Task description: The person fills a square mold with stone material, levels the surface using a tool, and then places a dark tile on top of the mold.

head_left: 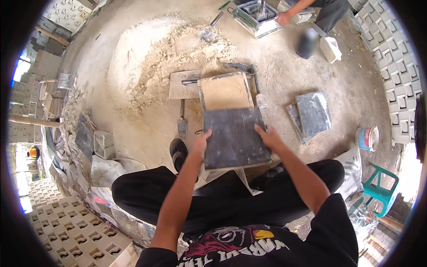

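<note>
A square black board is held between my two hands above my lap. My left hand grips its left edge, and my right hand grips the right edge with the thumb on top. Just beyond it lies a square frame filled level with tan sandy mix; the board hides the frame's near part. Left of the frame, a small trowel lies on the floor, its handle toward a flat grey board.
A heap of pale powder and mix lies beyond, with a trowel on it. Two dark slabs rest at the right, near a paint bucket and green stool. A co-worker's hand touches a mould at the far right.
</note>
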A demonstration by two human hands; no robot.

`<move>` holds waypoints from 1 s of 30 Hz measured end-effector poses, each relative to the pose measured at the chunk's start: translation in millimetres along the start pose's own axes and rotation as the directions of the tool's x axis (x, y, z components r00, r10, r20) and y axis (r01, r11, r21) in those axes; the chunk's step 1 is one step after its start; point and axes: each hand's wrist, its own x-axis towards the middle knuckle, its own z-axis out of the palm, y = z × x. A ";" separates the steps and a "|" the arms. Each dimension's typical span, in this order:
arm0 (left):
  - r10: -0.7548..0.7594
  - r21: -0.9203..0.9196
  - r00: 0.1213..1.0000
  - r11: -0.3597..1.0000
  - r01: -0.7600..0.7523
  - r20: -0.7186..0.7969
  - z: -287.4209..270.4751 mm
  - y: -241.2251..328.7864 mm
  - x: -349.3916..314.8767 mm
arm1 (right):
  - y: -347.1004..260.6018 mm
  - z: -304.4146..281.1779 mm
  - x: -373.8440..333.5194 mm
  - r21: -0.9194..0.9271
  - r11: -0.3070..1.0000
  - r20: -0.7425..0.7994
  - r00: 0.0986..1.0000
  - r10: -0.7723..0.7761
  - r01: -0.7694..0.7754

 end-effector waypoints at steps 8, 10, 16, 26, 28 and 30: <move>0.205 0.223 0.970 0.959 -0.172 -0.133 -31.1 -115.3 24.5 | 63.8 33.4 -27.1 -0.097 0.992 -0.195 0.976 -0.100 0.082; 0.244 0.237 0.963 0.948 -0.211 -0.117 -33.1 -114.4 30.3 | 77.1 37.2 -24.9 -0.100 0.991 -0.221 0.969 -0.112 0.092; 0.290 0.379 0.945 0.900 -0.216 -0.150 -32.9 -115.8 31.3 | 71.2 39.5 -11.7 -0.012 0.992 -0.159 0.980 -0.123 0.122; 0.507 0.444 0.849 0.801 -0.402 -0.145 -21.8 -115.2 27.1 | 55.4 38.5 -12.3 -0.057 0.992 -0.192 0.974 -0.125 0.116; 0.507 0.463 0.850 0.793 -0.396 -0.141 -23.3 -119.7 28.4 | 54.0 37.4 -15.3 -0.026 0.997 -0.177 0.981 -0.077 0.073; 0.516 0.473 0.846 0.783 -0.404 -0.132 -24.0 -120.7 32.4 | 63.4 40.1 -12.1 -0.076 0.990 -0.240 0.962 -0.133 0.118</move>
